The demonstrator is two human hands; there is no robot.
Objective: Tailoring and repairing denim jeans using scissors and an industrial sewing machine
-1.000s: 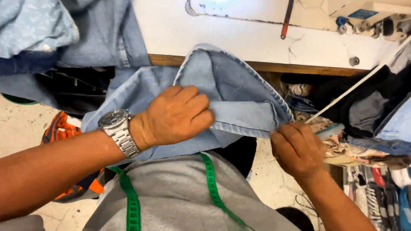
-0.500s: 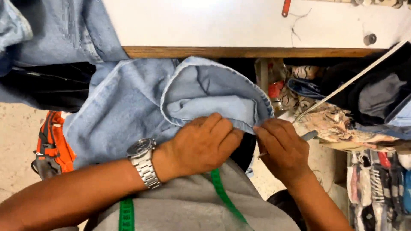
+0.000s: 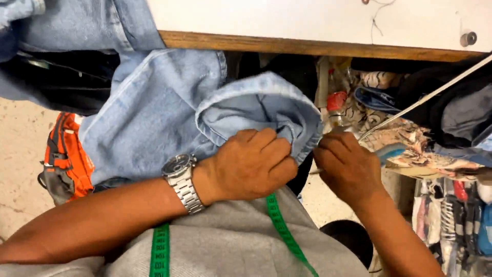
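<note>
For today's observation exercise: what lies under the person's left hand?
The left hand presses on a folded hem of light blue denim, beside the right hand. What lies beneath the denim is covered.

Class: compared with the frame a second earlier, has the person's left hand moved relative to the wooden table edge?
Yes. The left hand, gripping the light-blue denim trouser leg, has moved farther below the wooden table edge, toward the body and closer to the right hand.

Table edge [image 3: 307, 46] blocks ahead; clutter [image 3: 425, 154] crowds right.
</note>
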